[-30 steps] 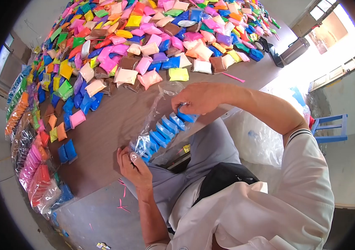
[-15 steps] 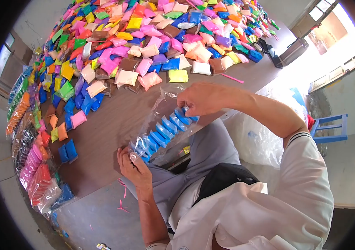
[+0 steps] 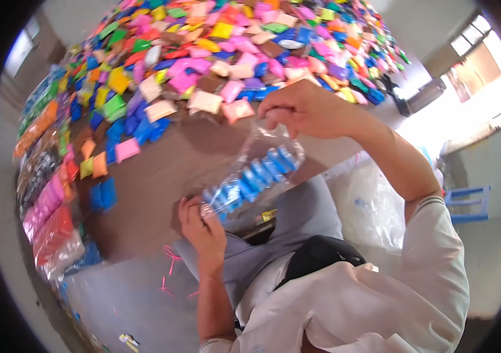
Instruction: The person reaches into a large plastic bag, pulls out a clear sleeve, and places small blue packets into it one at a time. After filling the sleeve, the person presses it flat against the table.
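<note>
One row of blue plastic packets (image 3: pixel 260 173) now released inside clear film bag (image 3: pixel 251 155): left hand (image 3: pixel 203 228) grips base, right hand (image 3: pixel 303 109) risen to mouth, grip unclear.

In the middle of the frame we see a clear bag (image 3: pixel 269 143) of thin plastic film, glossy and crinkled, around blue packets (image 3: pixel 253 180) with a shiny plastic skin. Across the top, the heaped packets (image 3: pixel 227 65) look to us like smooth, glossy plastic too. The brown tabletop (image 3: pixel 150 200) seems smooth, with a low sheen. At lower right we see a shirt (image 3: pixel 374 300) of matt, creased cloth; the trousers (image 3: pixel 312 209) are matt cloth. Right of centre, a large sack (image 3: pixel 374 203) is wrinkled, translucent plastic.
</note>
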Motion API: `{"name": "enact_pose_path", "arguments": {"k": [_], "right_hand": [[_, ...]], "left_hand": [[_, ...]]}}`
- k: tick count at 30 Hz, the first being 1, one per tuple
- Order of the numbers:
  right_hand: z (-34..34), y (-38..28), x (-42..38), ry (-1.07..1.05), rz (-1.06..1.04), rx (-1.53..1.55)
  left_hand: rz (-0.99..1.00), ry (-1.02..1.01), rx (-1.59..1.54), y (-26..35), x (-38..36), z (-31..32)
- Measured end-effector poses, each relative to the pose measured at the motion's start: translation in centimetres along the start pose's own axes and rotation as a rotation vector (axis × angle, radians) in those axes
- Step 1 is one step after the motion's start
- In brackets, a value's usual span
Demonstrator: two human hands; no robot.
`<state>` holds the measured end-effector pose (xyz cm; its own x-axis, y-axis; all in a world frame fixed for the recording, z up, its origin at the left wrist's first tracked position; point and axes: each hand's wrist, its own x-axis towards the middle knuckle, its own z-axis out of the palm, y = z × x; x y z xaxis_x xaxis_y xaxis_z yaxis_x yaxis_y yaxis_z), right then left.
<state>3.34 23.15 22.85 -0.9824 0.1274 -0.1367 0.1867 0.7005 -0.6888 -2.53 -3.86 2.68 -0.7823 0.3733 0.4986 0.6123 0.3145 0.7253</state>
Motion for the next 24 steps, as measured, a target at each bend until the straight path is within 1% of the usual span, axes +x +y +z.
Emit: {"name": "enact_pose_path", "arguments": {"k": [2, 3, 6, 7, 9, 11, 13, 15, 18, 20, 21, 23, 24], "right_hand": [[0.8, -2.1, 1.5, 0.064, -0.108, 0.053], [1.6, -3.2, 2.5, 0.078, -0.188, -0.003], [4.7, -6.6, 6.7, 0.118, -0.631, -0.212], [6.1, -8.1, 8.2, 0.098, -0.669, -0.27], [8.9, -10.6, 11.6, 0.005, -0.744, -0.179], [12.9, -12.0, 16.8, -0.147, -0.733, -0.354], [16.4, -14.3, 20.0, -0.254, -0.667, -0.516], [21.4, -14.3, 23.3, -0.208, -0.704, -0.535], [24.7, -15.9, 23.1, -0.258, -0.658, -0.557], [26.6, -16.0, 22.6, -0.237, -0.633, -0.576], [27.6, -15.9, 22.4, -0.227, -0.618, -0.584], [29.3, -15.1, 22.8, -0.101, -0.677, -0.644], [29.8, -14.7, 22.9, -0.039, -0.704, -0.674]], "left_hand": [[-0.011, 0.017, 0.021, -0.1, 0.0, 0.0], [0.007, 0.032, 0.006, -0.3, 0.0, 0.0], [0.037, 0.034, -0.031, -0.5, 0.3, -0.1], [0.043, 0.024, -0.048, -0.5, 0.2, -0.1], [0.033, 0.052, -0.04, -0.3, 0.3, 0.0], [0.036, 0.074, -0.033, -0.3, 0.2, 0.1], [0.057, 0.076, -0.037, -0.3, 0.2, 0.1], [0.063, 0.061, -0.037, -0.3, 0.2, -0.1], [0.048, 0.045, -0.094, -0.1, 0.3, -0.3], [-0.115, -0.028, -0.256, -1.2, -1.1, 0.9], [-0.131, -0.033, -0.336, -1.7, -1.5, 1.3], [-0.233, -0.032, -0.594, -1.7, -1.8, 1.5], [-0.322, -0.026, -0.772, -1.5, -1.8, 1.5]]}}
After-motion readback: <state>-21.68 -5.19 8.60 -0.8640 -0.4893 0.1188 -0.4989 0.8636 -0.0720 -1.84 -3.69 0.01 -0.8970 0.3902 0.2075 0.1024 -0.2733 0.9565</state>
